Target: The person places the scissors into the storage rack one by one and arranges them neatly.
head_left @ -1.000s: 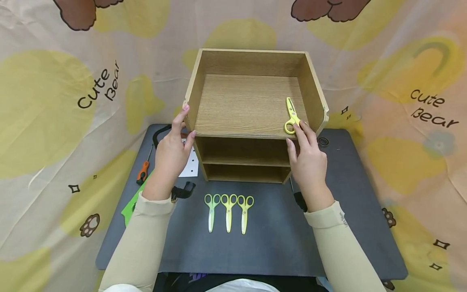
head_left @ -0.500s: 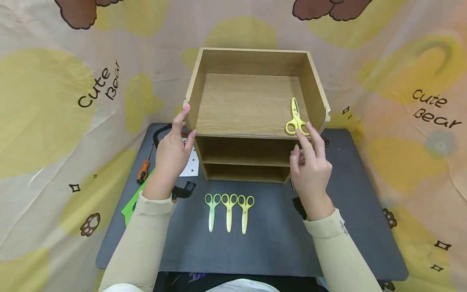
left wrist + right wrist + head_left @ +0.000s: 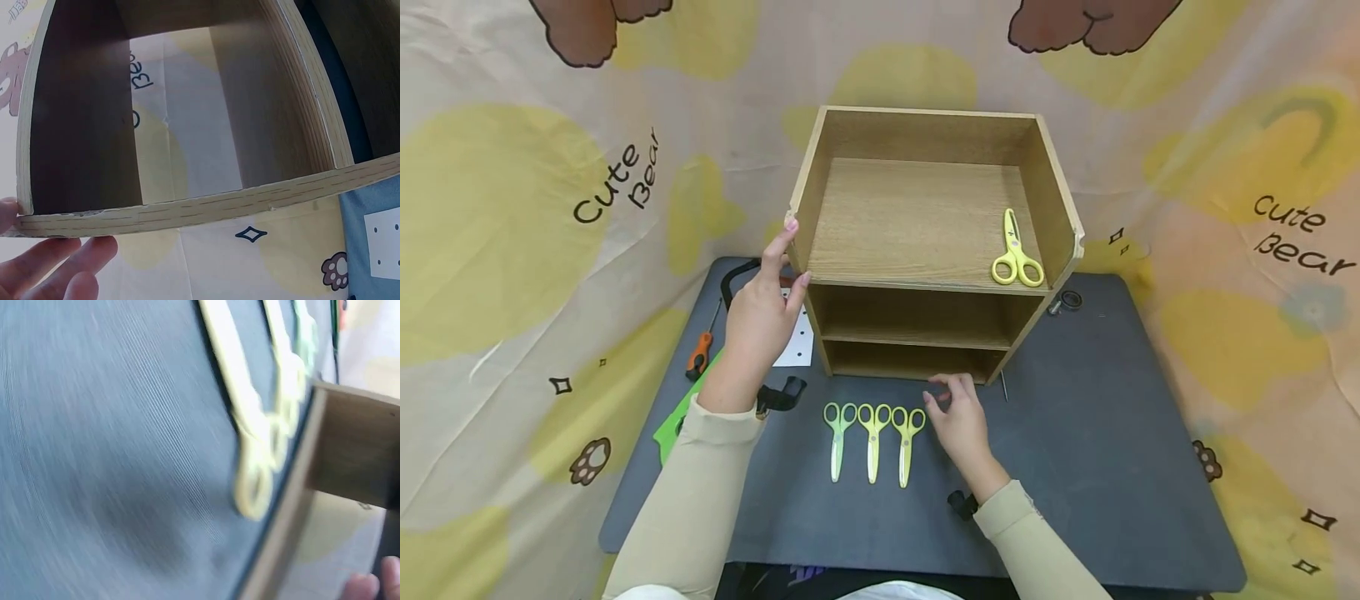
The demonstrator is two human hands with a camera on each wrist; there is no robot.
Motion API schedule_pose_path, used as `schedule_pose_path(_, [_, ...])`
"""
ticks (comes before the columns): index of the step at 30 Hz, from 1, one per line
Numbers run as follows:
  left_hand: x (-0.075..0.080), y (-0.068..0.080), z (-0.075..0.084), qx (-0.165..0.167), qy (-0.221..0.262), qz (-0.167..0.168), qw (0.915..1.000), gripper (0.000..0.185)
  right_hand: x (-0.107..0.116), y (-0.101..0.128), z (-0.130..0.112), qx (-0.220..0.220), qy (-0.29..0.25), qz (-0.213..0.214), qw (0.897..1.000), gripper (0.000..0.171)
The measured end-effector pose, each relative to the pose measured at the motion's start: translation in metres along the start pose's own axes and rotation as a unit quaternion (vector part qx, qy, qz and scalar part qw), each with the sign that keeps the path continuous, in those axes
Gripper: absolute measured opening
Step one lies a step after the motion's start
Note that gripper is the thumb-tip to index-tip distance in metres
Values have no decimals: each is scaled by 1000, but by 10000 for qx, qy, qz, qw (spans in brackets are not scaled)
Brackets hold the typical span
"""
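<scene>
My left hand (image 3: 763, 312) grips the left side of a wooden shelf (image 3: 917, 221); in the left wrist view its fingers lie along the side panel's edge (image 3: 206, 211). A pair of yellow scissors (image 3: 1012, 250) lies on the shelf's top board at the right, blades to the back. In front, one pair of green scissors (image 3: 837, 458) and two pairs of yellow scissors, one in the middle (image 3: 872, 457) and one at the right (image 3: 905, 458), form a row, handles toward the shelf. Beside the rightmost pair hovers my right hand (image 3: 961, 425), fingers loosely bent, holding nothing.
Left of the shelf are an orange-handled screwdriver (image 3: 699, 354), a bright green object (image 3: 673, 425) and a white plate with holes (image 3: 798, 342). A small black ring-shaped item (image 3: 1071, 300) lies right of it on the dark grey table (image 3: 1112, 467). A patterned cloth surrounds the table.
My right hand has let go of the yellow scissors on the top board and moved down and left to the row in front. My left hand stays on the shelf's side.
</scene>
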State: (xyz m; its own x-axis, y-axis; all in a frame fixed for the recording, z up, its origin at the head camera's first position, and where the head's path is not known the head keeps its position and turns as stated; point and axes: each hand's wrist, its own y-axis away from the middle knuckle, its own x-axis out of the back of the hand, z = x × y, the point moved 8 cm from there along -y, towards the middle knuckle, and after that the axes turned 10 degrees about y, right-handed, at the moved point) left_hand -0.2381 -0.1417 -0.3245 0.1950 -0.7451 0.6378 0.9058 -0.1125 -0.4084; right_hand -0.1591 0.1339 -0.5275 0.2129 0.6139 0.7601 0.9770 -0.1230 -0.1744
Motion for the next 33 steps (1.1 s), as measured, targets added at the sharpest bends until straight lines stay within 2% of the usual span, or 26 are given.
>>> schedule_pose_path(2, [-1, 0, 0, -34, 2, -8, 10000, 73, -20, 6, 11, -421, 32, -437, 9982, 33])
schedule_pose_path(4, [-1, 0, 0, -70, 10, 13, 10000, 72, -36, 9, 17, -620, 171, -729, 9953, 35])
schedule_pose_path(10, [-1, -1, 1, -174, -13, 46, 9998, 72, -66, 16, 22, -841, 786, -1326, 9845, 45])
schedule_pose_path(14, [-1, -1, 2, -198, -25, 72, 9998, 72, -78, 17, 22, -789, 1223, -1539, 9773, 53])
schedule_pose_path(19, [0, -1, 4, -253, -12, 110, 9996, 71, -84, 15, 18, -583, 1386, -1521, 9769, 51])
schedule_pose_path(26, [0, 0, 3, -161, -35, 69, 9998, 72, -83, 11, 18, -410, 819, -1556, 9836, 43])
schedule_pose_path(33, [0, 0, 2, -104, -16, 41, 9999, 72, -72, 10, 20, -278, 548, -1604, 9851, 31])
